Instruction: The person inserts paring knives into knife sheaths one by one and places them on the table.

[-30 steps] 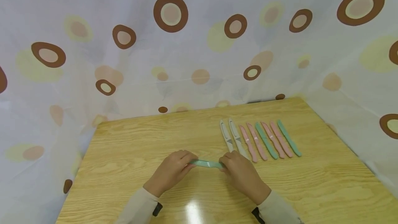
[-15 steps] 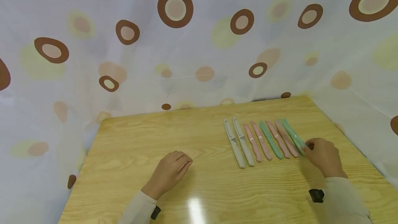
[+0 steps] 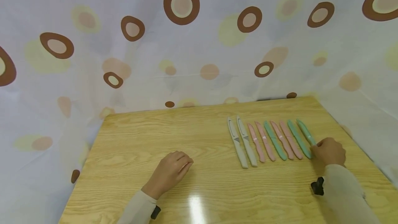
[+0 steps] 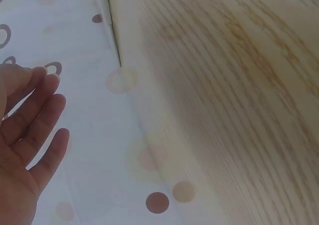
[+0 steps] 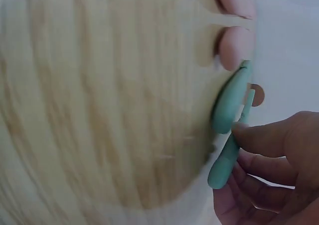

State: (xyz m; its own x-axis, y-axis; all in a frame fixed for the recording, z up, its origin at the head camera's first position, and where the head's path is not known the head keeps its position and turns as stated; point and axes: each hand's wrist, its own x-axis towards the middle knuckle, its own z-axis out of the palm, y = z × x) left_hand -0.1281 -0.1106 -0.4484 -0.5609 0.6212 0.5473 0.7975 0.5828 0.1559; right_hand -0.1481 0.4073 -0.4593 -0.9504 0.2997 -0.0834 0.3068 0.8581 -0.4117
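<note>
At the right end of a row of knives, my right hand (image 3: 330, 152) pinches the handle of a green paring knife (image 3: 305, 131) between thumb and fingers. The right wrist view shows that handle's rounded butt (image 5: 223, 172) sticking out past the thumb. Close beside it on the left lies another green knife (image 3: 299, 139), roughly parallel. My left hand (image 3: 169, 173) hovers low over the table's left half, fingers loosely bent and holding nothing. In the left wrist view its fingers (image 4: 47, 115) are relaxed and apart from any object.
Leftward along the row lie pink knives (image 3: 266, 141), one more green knife (image 3: 275, 140) and two longer off-white knives (image 3: 237, 142), handles toward me. The wood-grain table (image 3: 140, 141) meets a spotted cloth (image 3: 202, 51) at the back and sides.
The green knife, earlier held between both hands, has been carried right and laid against the row's right end. My left hand let go of it and stays put.
</note>
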